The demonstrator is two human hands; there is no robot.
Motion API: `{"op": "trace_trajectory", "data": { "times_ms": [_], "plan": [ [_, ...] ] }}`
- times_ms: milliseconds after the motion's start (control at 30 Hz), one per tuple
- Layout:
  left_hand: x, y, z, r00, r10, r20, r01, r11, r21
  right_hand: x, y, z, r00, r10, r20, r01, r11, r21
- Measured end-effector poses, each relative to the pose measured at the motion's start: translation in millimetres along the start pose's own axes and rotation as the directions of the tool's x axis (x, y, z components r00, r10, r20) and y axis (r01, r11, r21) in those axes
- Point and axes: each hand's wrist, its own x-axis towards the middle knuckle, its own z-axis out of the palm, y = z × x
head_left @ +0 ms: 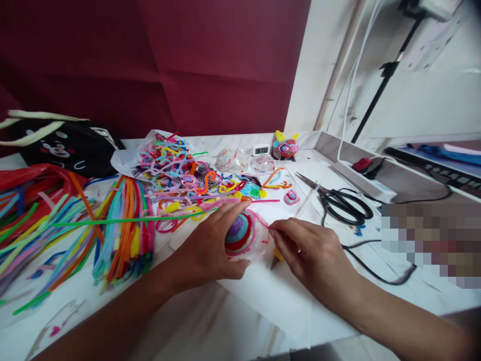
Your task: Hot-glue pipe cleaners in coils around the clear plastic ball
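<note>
The left hand (214,245) is wrapped around the clear ball (262,248), up over the white paper (274,306) on the bench (432,286). The right hand (311,253) pinches the end of a pink fuzzy stick (259,219) by the ball's side. It's best to hold the ball still, not squash it, and lay the pink snug around the colored rings (240,230), bit by bit.

White marbled worktop (188,326), black-handled scissors (343,203) on it. Left of scissors: pipe-cleaner tangle (188,175); farther left, pipe-cleaner bundle (128,225), then black bag (71,148). Behind scissors, leftward: digital display (262,150), yellow-eared ball (285,147). Behind, rightward: power strip (366,181). Nearer than scissors: white paper (278,308), black cable (408,276).
</note>
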Motion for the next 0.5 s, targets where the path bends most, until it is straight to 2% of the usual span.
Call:
{"op": "trace_trajectory", "data": {
  "times_ms": [333, 500],
  "plan": [
    [-1.4, 2.5, 2.6, 1.000, -0.028, 0.003, 0.028, 1.000, -0.006, -4.6, -6.9, 5.5, 0.999, -0.046, 0.025, 0.046, 0.999, -0.024],
    [0.9, 4.1, 4.6, 0.999, -0.046, -0.011, 0.046, 0.999, -0.019, -7.1, -8.1, 9.1, 1.000, -0.024, 0.012, 0.024, 1.000, -0.011]
  ]
}}
